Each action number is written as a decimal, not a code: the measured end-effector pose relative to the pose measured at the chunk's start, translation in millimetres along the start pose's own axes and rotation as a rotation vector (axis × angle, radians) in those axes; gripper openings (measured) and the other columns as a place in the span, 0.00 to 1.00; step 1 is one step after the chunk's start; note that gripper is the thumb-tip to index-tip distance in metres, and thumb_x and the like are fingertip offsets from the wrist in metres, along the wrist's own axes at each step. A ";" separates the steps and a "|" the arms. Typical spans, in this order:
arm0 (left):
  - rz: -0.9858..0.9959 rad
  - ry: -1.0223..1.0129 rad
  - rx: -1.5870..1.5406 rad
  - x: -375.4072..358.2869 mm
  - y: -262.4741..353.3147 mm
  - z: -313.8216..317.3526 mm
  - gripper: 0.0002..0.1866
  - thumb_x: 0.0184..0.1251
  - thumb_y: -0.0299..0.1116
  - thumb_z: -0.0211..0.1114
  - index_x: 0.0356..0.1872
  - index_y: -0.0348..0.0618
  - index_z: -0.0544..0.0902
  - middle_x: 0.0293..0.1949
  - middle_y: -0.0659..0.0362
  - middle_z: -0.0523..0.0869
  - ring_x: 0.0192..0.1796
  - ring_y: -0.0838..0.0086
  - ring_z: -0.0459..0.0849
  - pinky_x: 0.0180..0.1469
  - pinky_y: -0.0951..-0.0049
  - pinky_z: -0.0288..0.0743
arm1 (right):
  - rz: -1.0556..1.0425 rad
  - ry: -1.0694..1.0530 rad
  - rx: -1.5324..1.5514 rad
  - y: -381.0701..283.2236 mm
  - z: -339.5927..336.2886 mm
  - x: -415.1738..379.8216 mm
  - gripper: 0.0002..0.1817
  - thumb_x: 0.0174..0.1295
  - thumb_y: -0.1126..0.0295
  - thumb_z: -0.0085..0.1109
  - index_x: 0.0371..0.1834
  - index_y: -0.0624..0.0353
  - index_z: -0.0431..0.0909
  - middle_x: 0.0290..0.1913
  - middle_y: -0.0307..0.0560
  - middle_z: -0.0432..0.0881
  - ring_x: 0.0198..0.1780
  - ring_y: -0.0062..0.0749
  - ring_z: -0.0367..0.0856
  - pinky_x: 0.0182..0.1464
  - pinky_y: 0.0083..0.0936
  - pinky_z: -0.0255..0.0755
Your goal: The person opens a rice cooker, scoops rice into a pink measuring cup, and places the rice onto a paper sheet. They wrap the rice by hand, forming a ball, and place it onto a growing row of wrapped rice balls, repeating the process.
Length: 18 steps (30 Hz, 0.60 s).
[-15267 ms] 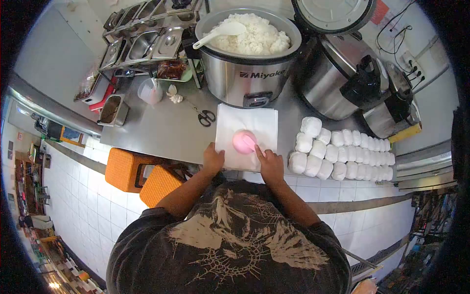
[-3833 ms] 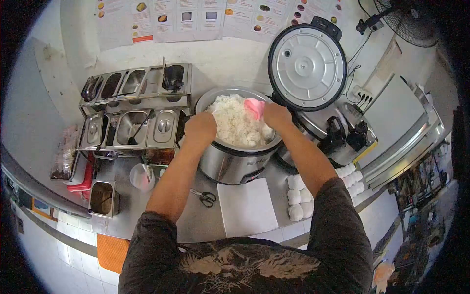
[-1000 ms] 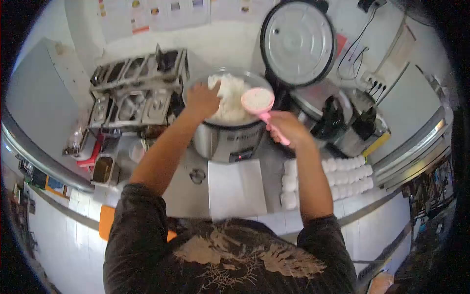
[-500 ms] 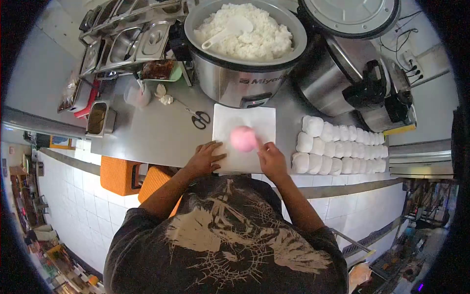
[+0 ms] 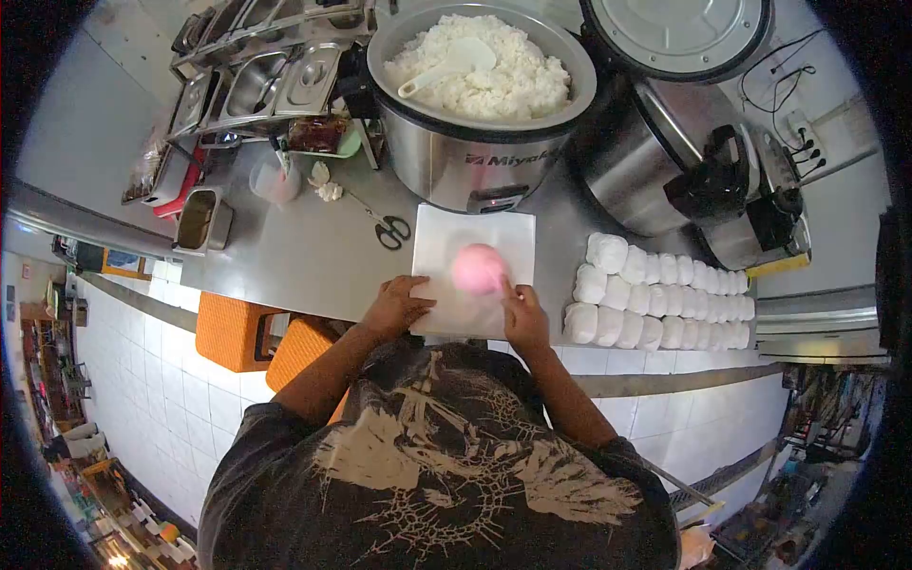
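Note:
A pink, rounded, bowl-like scoop (image 5: 478, 269) sits face down on a stack of white paper sheets (image 5: 439, 237) at the counter's front edge. My right hand (image 5: 524, 318) grips the scoop at its right side, where a short handle seems to run into my fingers. Whether anything lies beneath the scoop is hidden. My left hand (image 5: 397, 306) lies flat with its fingers stretched over the paper's lower left edge, holding nothing.
Behind the paper stands a rice cooker (image 5: 465, 157) full of rice (image 5: 518, 81), with a white paddle (image 5: 446, 68) on top. Wrapped white bundles (image 5: 655, 299) stand in rows at right. Scissors (image 5: 390, 232), a plastic tub (image 5: 274, 179) and steel pans (image 5: 255, 84) are at left.
The whole view has shifted slightly. My right hand, blurred before, shows more sharply and still grips the pink scoop on the paper. My left hand stays at the paper's left edge.

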<state>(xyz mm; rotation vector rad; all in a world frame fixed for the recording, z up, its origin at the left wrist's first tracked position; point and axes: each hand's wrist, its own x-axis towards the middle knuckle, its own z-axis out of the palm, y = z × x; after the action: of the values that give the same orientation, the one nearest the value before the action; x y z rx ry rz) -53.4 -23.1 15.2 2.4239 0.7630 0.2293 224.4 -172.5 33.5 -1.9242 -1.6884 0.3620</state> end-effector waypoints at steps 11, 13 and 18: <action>-0.394 0.349 -0.624 25.6 16.9 9.7 0.04 0.66 0.26 0.68 0.38 0.37 0.86 0.49 0.49 0.82 0.41 0.66 0.85 0.46 0.71 0.82 | -0.024 0.289 -0.236 32.0 -29.5 32.9 0.28 0.65 0.64 0.64 0.68 0.58 0.73 0.56 0.59 0.75 0.61 0.58 0.70 0.64 0.56 0.61; -0.760 0.325 -1.197 31.9 40.4 -4.9 0.04 0.66 0.24 0.67 0.40 0.36 0.83 0.46 0.51 0.83 0.38 0.69 0.84 0.43 0.75 0.83 | -0.168 0.180 -0.109 4.1 -23.2 19.2 0.24 0.62 0.64 0.66 0.61 0.58 0.77 0.56 0.58 0.75 0.62 0.57 0.70 0.64 0.55 0.60; -0.597 0.425 -1.157 24.9 12.8 15.7 0.12 0.66 0.24 0.69 0.49 0.40 0.80 0.54 0.53 0.81 0.49 0.69 0.83 0.46 0.70 0.84 | -0.104 0.037 -0.059 3.7 17.1 -21.4 0.20 0.51 0.69 0.66 0.50 0.57 0.81 0.54 0.49 0.78 0.61 0.48 0.72 0.62 0.51 0.63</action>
<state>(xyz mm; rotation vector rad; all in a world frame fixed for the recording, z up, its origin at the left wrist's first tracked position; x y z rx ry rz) -21.9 -25.0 9.5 1.0171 1.0855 0.7134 214.6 -189.8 14.3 -1.8638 -1.7855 0.2382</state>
